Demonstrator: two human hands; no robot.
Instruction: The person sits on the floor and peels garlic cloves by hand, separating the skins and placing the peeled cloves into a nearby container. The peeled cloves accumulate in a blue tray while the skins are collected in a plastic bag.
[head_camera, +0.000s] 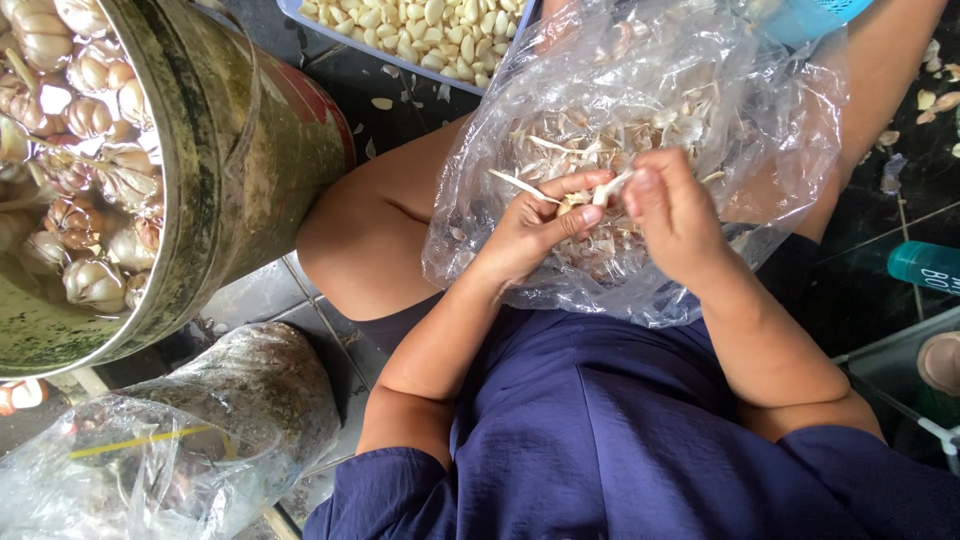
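L hand (530, 232) + R hand (672, 205) both pinched shut on garlic clove (603, 190) over skins bag (790, 130); small, light, slick — grip by ends.

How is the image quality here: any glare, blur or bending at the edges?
Head view: even daylight, hands sharp; glare on the clear plastic bag and on the water in the metal bucket; bucket wall bows from wide-angle distortion; the lower-left bag looks soft.

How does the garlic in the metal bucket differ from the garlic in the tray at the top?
The garlic in the bucket is whole bulbs with purplish-white papery skin; the garlic in the tray is separate, bare, pale-yellow cloves. The bucket's bulbs are larger and heaped; the tray's cloves are smaller and spread out. Neither hand touches either.
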